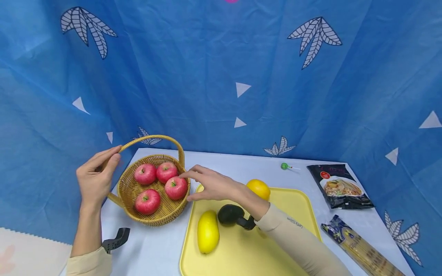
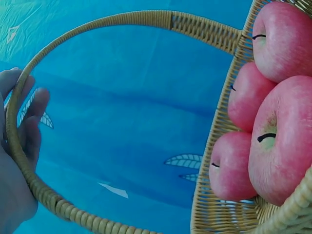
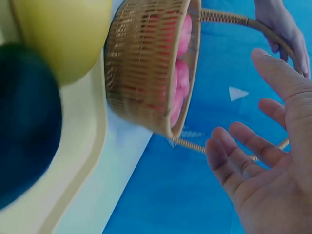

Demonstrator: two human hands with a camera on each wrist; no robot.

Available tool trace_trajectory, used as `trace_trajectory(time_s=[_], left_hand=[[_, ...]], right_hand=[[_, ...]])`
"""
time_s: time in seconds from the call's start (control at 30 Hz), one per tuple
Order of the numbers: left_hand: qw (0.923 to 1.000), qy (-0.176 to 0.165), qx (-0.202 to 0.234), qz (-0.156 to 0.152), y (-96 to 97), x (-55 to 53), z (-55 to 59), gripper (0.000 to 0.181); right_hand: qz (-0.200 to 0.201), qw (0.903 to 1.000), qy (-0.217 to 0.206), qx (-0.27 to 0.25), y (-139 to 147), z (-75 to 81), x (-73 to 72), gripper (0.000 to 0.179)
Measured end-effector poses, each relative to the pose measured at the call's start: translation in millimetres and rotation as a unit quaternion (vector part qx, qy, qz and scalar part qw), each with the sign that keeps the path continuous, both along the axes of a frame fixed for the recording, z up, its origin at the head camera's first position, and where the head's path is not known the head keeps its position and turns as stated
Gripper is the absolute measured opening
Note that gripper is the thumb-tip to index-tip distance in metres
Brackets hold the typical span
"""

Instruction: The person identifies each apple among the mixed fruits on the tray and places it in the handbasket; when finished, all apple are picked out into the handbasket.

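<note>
A round wicker basket (image 1: 132, 211) with a tall arched handle (image 1: 157, 137) holds several red apples (image 1: 147, 201). My left hand (image 1: 94, 174) grips the handle on its left side; in the left wrist view the fingers (image 2: 34, 131) bend around the wicker. At the basket's right rim, my right hand (image 1: 215, 185) reaches in from the right with fingers spread. Its fingertips overlap the rightmost apple (image 1: 176, 188) in the head view. The right wrist view shows that palm (image 3: 268, 190) holding nothing, beside the tilted-looking basket (image 3: 141, 63).
Right of the basket lies a yellow tray (image 1: 276, 249) with a yellow mango (image 1: 208, 232), a dark avocado (image 1: 229, 214) and an orange fruit (image 1: 259, 189), partly behind my right forearm. Farther right are a green lollipop (image 1: 284, 166), a black noodle packet (image 1: 342, 186) and a long noodle pack (image 1: 362, 249).
</note>
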State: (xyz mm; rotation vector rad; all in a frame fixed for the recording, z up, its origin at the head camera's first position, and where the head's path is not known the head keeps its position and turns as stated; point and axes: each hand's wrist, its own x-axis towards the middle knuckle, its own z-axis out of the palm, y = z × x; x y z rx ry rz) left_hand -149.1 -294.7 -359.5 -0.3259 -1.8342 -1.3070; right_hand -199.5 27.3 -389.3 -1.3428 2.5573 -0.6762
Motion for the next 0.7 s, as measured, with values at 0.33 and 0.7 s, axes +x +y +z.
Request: trace_trajectory(time_s=[0.33, 0.7], left_hand=[[0.9769, 0.086, -0.172, 0.092, 15.1, -8.5, 0.6, 0.038], [0.9499, 0.122, -0.286, -0.031, 104.0, -29.8, 10.7, 0.044]], right_hand=[[-0.064, 0.9965, 0.025, -0.048, 44, 1.4, -16.8, 0.063], [-0.208, 0.9594, 0.176, -0.072, 90, -13.5, -57.6, 0.043]])
